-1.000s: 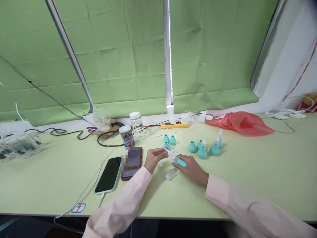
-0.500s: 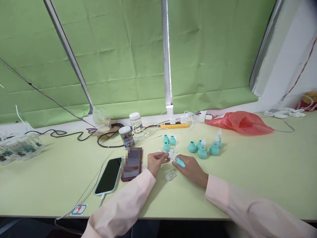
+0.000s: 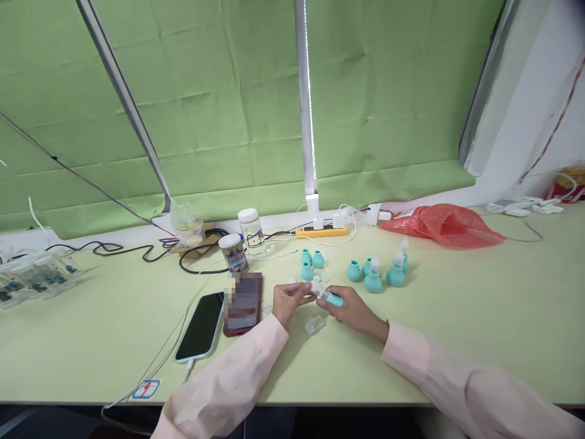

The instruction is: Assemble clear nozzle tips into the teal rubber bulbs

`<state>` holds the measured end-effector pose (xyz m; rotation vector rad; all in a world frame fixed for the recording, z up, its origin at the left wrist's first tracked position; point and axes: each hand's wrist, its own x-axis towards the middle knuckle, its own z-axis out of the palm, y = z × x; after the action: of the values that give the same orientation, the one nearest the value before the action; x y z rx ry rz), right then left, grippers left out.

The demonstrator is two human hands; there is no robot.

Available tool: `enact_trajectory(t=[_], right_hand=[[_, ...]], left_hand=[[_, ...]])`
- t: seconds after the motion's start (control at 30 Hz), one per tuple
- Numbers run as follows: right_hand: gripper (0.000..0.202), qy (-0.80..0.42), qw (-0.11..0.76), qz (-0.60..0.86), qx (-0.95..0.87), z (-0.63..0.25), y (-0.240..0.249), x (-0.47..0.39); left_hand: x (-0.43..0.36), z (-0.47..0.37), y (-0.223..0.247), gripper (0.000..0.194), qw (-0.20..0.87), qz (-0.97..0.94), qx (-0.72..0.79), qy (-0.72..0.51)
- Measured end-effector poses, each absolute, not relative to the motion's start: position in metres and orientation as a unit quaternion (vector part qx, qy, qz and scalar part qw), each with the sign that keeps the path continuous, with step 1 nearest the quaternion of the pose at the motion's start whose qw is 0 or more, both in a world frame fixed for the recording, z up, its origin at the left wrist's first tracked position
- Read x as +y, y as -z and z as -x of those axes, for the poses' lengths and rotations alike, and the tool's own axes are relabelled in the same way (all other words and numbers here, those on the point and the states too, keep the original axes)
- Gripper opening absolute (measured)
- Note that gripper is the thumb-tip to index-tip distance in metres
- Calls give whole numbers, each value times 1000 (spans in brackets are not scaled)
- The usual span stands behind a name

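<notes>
Between my hands is a nasal aspirator with a teal squeeze bulb (image 3: 335,299) and a clear nozzle (image 3: 319,290). My right hand (image 3: 356,310) is closed around the bulb, which partly hides it. The fingers of my left hand (image 3: 287,301) pinch the whitish nozzle end. A clear plastic cylinder (image 3: 314,324) lies on the table just below. Behind my hands stand several open teal bulbs (image 3: 306,271), with small white pieces (image 3: 324,277) near them. To the right are more bulbs, some fitted with clear tips, such as one upright aspirator (image 3: 373,281).
Two phones, one black-screened (image 3: 200,326) and one in a red case (image 3: 244,305), lie left of my hands. Behind them stand a printed canister (image 3: 234,254) and a clear jar (image 3: 251,233). A yellow power strip (image 3: 322,231) and red bubble wrap (image 3: 443,227) lie along the back.
The bulb and nozzle have tilted slightly and sit flatter between my hands. My right hand has shifted a little to the right; both hands keep their hold.
</notes>
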<state>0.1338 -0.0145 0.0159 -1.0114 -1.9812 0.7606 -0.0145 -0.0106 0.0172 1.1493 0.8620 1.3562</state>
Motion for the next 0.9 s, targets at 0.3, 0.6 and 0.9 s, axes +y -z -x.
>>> enact_trajectory(t=[0.3, 0.6, 0.9], right_hand=[[28, -448, 321, 352, -756, -141, -17, -9], [31, -497, 275, 345, -747, -144, -25, -9], [28, -473, 279, 341, -763, -145, -20, -6]], left_hand=[[-10, 23, -24, 31, 558, -570, 368, -477], [-11, 28, -28, 35, 557, -612, 361, -430], [-9, 29, -24, 32, 561, -608, 353, -436]])
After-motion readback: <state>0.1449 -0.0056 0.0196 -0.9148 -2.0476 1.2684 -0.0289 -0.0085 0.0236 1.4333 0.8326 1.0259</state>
